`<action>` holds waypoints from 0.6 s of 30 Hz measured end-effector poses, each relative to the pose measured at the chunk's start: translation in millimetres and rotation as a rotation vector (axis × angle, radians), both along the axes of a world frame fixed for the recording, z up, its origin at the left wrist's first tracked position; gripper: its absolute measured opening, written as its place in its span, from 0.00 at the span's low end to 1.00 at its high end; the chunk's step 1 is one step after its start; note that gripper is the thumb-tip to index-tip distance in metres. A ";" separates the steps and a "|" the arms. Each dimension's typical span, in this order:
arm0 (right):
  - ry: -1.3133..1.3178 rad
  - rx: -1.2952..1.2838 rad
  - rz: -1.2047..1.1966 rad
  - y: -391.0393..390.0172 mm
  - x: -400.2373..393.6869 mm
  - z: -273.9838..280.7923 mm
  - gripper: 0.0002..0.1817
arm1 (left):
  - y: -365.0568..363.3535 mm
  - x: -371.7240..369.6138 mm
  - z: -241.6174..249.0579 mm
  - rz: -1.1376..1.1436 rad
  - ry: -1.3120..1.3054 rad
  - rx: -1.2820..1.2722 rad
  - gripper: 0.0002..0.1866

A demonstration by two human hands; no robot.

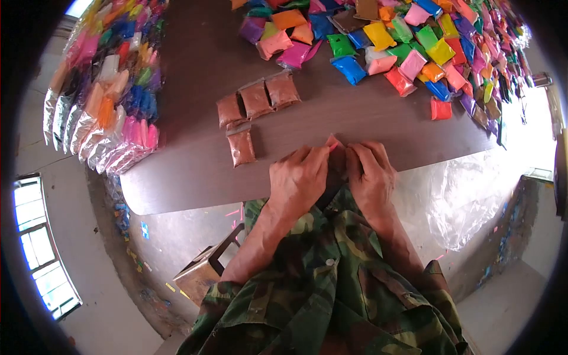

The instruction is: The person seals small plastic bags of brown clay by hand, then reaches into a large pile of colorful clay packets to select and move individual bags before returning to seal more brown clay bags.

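Near the table's front edge, a brown packet point(336, 156) is between my two hands, partly hidden by the fingers. My left hand point(299, 177) is closed, its thumb and index finger pinched at the packet's left side, with a small pink bit at the fingertips. On the packet's right side, my right hand point(373, 176) is closed too, fingers curled against it. To the left on the table lie several reddish-brown packets: three in a row point(256, 99) and one just below them point(241, 147).
Many colourful packets point(378, 36) are heaped at the back right of the dark table point(195, 183). Clear bags of coloured packets point(112, 89) are stacked at the left. A metal-framed stool point(204, 269) stands below left, and a clear plastic bag point(464, 198) hangs or lies beyond the right edge.
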State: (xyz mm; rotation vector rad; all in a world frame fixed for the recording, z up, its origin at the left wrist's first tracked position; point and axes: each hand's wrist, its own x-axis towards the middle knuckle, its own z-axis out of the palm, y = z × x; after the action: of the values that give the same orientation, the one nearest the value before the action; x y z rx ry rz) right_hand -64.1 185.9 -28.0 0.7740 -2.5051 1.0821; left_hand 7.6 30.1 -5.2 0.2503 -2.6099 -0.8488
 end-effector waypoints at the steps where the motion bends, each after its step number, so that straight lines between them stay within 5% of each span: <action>1: 0.011 -0.004 0.002 -0.5 0.2 -0.5 0.07 | -2.9 -0.6 -0.2 0.019 -0.009 -0.005 0.04; 18: 0.059 -0.028 -0.014 -0.3 0.7 -4.9 0.06 | -24.7 -26.1 5.5 -0.074 -0.075 -0.096 0.05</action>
State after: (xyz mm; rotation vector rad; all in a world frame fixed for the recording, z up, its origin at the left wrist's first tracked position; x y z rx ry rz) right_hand -63.4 185.5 -32.9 0.7678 -2.4380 1.0711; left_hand -18.5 5.3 0.3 0.1628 -2.7361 -0.7493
